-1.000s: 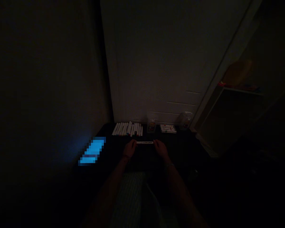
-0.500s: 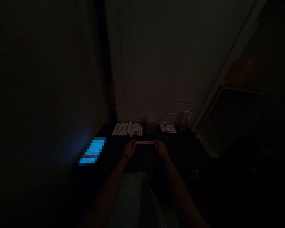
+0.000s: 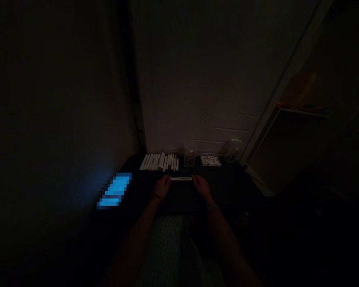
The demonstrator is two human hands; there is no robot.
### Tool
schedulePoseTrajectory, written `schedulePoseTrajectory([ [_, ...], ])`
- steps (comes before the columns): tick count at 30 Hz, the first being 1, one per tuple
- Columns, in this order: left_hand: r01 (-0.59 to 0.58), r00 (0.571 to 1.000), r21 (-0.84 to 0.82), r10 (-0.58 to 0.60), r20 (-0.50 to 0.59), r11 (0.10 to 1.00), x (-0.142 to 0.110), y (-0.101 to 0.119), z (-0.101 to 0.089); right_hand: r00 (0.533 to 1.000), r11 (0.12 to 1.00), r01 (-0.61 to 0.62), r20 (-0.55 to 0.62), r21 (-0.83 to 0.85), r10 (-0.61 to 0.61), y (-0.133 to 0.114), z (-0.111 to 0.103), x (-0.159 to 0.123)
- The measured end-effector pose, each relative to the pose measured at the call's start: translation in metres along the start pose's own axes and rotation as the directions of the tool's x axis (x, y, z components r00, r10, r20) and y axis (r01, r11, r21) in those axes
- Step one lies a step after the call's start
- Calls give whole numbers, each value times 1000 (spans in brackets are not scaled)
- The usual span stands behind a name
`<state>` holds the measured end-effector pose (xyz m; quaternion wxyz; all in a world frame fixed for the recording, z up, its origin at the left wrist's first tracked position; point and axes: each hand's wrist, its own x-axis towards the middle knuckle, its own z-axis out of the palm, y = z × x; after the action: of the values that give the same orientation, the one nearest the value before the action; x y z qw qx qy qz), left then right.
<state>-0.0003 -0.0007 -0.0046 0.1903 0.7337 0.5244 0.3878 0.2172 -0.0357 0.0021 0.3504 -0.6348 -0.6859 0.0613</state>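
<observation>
A white marker (image 3: 181, 179) with dark print lies level between my hands. My left hand (image 3: 162, 187) is closed on its left end, and my right hand (image 3: 201, 186) is closed on its right end. Just beyond them, a row of several white markers (image 3: 158, 162) lies side by side on the dark table (image 3: 182, 199). A clear plastic case (image 3: 190, 156) with a label stands to the right of that row. The dim light hides the detail of my fingers.
Farther right are a flat white printed box (image 3: 211, 161) and a second clear case (image 3: 233, 151) near the wall (image 3: 197, 79). A lit blue screen (image 3: 115, 190), pixelated, lies at the table's left. A shelf (image 3: 305, 112) with an orange item stands at the right.
The view has shifted very slightly. Both hands keep the marker in the same place between them, with no other visible change.
</observation>
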Motion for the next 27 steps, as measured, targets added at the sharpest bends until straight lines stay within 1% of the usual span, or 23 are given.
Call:
schedulePoseTrajectory([
  [6,-1,1000,-7,1,2,1000,1,-1,1,1000,1000,20,-10,10,-20,-1,-1,-1],
  [17,-8,1000,-6,8,-3,1000,0,2,-1,1000,1000,3,18,-19,-2,-2,-2,0],
  [24,36,999,-33,-36,11,999,1,4,-1,999,1000,-7,-33,-24,6,1,4,1],
  [27,44,999,-58,-43,23,997,1,6,-2,1000,1000,2,-28,-20,-3,1,4,1],
])
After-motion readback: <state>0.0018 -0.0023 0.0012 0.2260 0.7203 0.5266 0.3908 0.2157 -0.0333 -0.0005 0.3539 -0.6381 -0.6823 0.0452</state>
